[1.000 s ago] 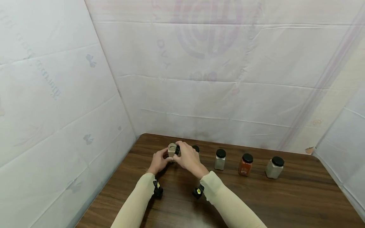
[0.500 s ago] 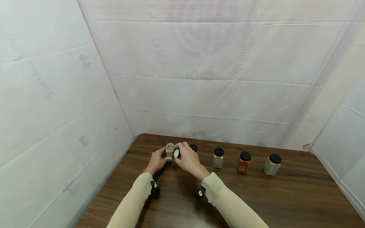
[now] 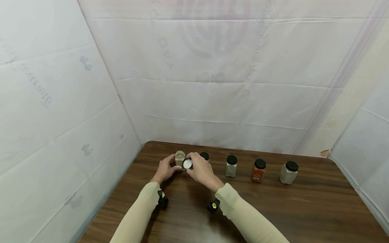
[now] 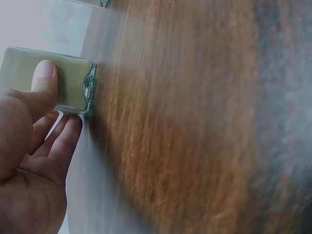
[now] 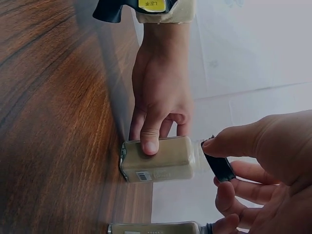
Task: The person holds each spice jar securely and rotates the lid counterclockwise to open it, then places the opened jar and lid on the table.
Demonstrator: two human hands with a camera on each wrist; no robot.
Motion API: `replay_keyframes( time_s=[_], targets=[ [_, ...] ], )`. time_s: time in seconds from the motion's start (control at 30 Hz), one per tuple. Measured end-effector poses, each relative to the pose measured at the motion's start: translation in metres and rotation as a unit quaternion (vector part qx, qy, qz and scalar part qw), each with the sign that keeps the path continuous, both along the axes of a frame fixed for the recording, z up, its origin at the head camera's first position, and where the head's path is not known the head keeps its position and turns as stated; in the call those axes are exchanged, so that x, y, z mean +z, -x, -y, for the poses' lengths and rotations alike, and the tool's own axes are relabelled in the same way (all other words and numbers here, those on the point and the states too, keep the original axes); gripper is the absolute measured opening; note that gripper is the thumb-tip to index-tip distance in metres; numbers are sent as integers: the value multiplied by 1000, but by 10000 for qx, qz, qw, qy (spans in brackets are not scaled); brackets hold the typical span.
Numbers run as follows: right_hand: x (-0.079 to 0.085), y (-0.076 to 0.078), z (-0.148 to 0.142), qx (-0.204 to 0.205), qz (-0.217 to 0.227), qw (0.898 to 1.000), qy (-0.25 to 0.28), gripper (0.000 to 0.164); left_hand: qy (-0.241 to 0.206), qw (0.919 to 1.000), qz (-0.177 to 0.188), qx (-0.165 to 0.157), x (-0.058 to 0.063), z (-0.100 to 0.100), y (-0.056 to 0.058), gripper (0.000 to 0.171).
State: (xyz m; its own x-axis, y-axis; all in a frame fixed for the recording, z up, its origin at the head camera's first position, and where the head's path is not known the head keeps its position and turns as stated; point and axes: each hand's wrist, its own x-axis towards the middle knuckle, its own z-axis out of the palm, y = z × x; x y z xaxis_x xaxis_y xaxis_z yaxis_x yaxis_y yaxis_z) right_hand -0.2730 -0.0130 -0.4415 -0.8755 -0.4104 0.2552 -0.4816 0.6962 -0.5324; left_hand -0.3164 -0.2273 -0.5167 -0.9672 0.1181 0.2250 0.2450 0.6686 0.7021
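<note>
A clear spice jar (image 3: 180, 158) of pale powder stands uncapped on the table. My left hand (image 3: 165, 169) holds it, thumb on one face and fingers on the opposite side, as the left wrist view shows on the jar (image 4: 70, 80). My right hand (image 3: 202, 171) pinches the black lid (image 3: 187, 164) by its rim, white inside turned toward the head camera. In the right wrist view the lid (image 5: 219, 166) is tilted, close to the jar's mouth (image 5: 197, 156). A second black-lidded jar (image 3: 204, 156) is partly hidden behind the right hand.
On the brown wooden table (image 3: 291, 209), to the right, stand a pale jar (image 3: 231, 169), an orange-red jar (image 3: 257, 173) and another pale jar (image 3: 287, 175), all black-lidded. White printed sheets (image 3: 212, 101) hang behind and at the sides.
My right hand has turned the lid from nearly edge-on to show its white inside. The lid sits slightly lower beside the jar. My left hand keeps its hold; the head view shifts slightly.
</note>
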Motion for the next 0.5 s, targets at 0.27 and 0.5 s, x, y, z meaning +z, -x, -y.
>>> replay_keyframes(
  time_s=[0.27,0.5],
  targets=[
    [-5,1,3,169,97,9998,-69,44,66,9999,82,-56,1,5,2,48],
    [-14,4,9,340,327,9988,-128,43,56,9998,62,-189,2,6,7,48]
  ],
)
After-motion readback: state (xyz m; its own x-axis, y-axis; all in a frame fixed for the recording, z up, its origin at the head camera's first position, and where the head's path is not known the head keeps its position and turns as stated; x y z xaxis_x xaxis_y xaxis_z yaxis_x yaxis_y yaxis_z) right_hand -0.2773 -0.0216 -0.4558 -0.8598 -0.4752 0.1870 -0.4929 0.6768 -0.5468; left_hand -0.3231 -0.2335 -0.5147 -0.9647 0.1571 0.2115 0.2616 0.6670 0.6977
